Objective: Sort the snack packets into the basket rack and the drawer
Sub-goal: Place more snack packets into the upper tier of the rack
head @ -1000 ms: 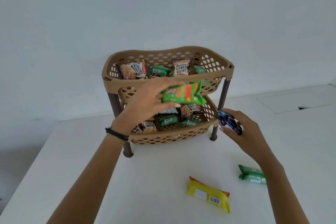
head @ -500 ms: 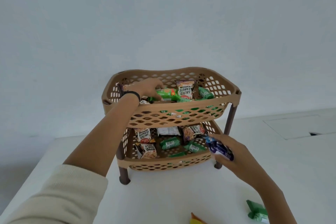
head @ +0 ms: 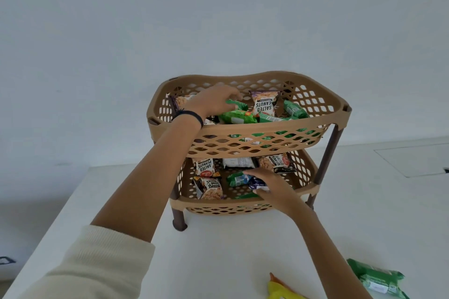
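Tan perforated plastic forms the rack (head: 247,128), a two-tier stand on dark brown legs (head: 179,219) set on a white table (head: 218,250) against a pale wall (head: 218,19). In the top basket (head: 315,102) a green packet (head: 237,116) lies near the front rim, with the left hand (head: 213,102) placed over it; the fingers are curled down onto a second green packet behind it, but whether either is actually pinched cannot be told. A dark band (head: 192,115) is worn at that wrist, and a cream sleeve (head: 97,264) is seen lower on the arm. Beside the hand a peanut bag (head: 264,104) stands upright, and more green packets (head: 294,110) lie to its right.

In the bottom basket (head: 303,177) the right hand (head: 272,184) is reached in over the front rim, and a blue packet (head: 256,183) is pinched between thumb and fingers, just beside a green packet lying on the basket floor. Several peanut bags (head: 210,188) and a white packet (head: 238,162) are seen around it in the same tier.

On the table, well apart from the rack, a green pack (head: 376,277) lies at the lower right and a yellow packet (head: 279,290) is cut off by the bottom edge. No drawer can be made out.
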The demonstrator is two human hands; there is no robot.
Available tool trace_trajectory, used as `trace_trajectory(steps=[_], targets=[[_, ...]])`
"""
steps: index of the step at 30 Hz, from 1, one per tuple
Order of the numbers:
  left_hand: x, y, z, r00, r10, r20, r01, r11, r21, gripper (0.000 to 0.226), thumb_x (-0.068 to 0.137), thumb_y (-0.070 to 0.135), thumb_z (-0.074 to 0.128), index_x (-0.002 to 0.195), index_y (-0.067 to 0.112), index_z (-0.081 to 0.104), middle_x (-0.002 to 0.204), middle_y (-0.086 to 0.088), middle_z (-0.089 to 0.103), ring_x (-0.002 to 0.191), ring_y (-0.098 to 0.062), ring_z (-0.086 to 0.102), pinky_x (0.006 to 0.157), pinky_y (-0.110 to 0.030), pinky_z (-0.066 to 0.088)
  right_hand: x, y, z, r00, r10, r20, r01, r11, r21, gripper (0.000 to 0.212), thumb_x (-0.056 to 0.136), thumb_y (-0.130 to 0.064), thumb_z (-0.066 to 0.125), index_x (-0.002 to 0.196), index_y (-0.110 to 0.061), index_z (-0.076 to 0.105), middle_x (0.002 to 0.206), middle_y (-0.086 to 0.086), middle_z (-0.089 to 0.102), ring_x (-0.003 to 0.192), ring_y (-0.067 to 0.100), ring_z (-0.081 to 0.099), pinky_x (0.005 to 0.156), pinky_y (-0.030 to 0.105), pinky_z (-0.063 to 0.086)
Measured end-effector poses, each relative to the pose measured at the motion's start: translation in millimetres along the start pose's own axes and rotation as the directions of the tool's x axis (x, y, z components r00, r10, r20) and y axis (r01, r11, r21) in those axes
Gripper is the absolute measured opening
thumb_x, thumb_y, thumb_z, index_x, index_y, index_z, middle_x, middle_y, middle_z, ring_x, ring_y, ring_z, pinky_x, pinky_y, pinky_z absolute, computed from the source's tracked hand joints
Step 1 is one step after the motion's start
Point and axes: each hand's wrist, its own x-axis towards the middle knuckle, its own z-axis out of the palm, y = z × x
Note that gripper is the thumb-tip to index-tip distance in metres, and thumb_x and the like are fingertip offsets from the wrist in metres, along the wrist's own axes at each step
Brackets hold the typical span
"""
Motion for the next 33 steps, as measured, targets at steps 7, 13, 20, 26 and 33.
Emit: trace_trajectory(steps=[7,13,20,26,33], targets=[[-64.6,17.6,-5.9,0.888,0.023,-0.460,-0.129,0.971,-0.200,0.025,0.094,0.025,0.052,0.117,0.025,0.062,0.110,0.011,0.066,0.093,-0.001,0.060,0.070,-0.007,0.041,40.9,5.3,16.2,1.000,0.013,0.028,-0.010,0.995,-0.104,0.030,0.090,0.002,0.049,0.109,-0.016,0.064,0.120,0.002,0.063,0.113,0.013,0.059,0.089,0.028,0.054],[-130.4,16.0,14.3,0.784,0.067,-0.617,-0.250,0.944,-0.215,0.026,0.095,0.018,0.049,0.116,0.022,0.064,0.110,0.012,0.062,0.105,-0.002,0.057,0.086,-0.018,0.049,68.1,-3.0,20.5,0.997,0.012,0.070,-0.003,0.993,-0.119,0.019,0.086,-0.005,0.060,0.101,-0.010,0.070,0.108,0.008,0.070,0.100,0.018,0.065,0.081,0.031,0.056],[-173.5,2.7,52.7,0.836,0.103,-0.538,-0.248,0.947,-0.203,0.030,0.094,0.025,0.044,0.122,0.030,0.053,0.122,0.017,0.051,0.120,0.008,0.043,0.092,-0.008,0.044,85.3,-22.7,50.4,0.939,0.110,0.326,-0.054,0.983,-0.176,0.016,0.083,0.000,0.061,0.097,-0.002,0.069,0.108,0.013,0.069,0.094,0.022,0.066,0.082,0.027,0.052],[-192.0,-21.6,90.1,0.902,0.000,-0.432,-0.110,0.967,-0.231,0.030,0.094,0.019,0.051,0.122,0.028,0.058,0.122,0.020,0.049,0.115,0.016,0.041,0.087,0.000,0.042,87.0,-26.2,68.4,0.908,0.251,0.335,-0.161,0.948,-0.274,0.026,0.090,0.000,0.049,0.112,0.004,0.061,0.121,0.020,0.060,0.110,0.032,0.058,0.094,0.036,0.045],[-211.5,-43.6,136.1,0.945,-0.091,-0.314,0.004,0.963,-0.268,0.032,0.093,0.017,0.053,0.122,0.028,0.058,0.121,0.025,0.044,0.118,0.016,0.036,0.079,0.007,0.037,59.0,-27.4,47.9,0.994,0.032,0.105,-0.021,0.994,-0.106,0.021,0.089,-0.008,0.057,0.107,-0.008,0.067,0.110,0.008,0.067,0.091,0.015,0.065,0.076,0.025,0.052]])
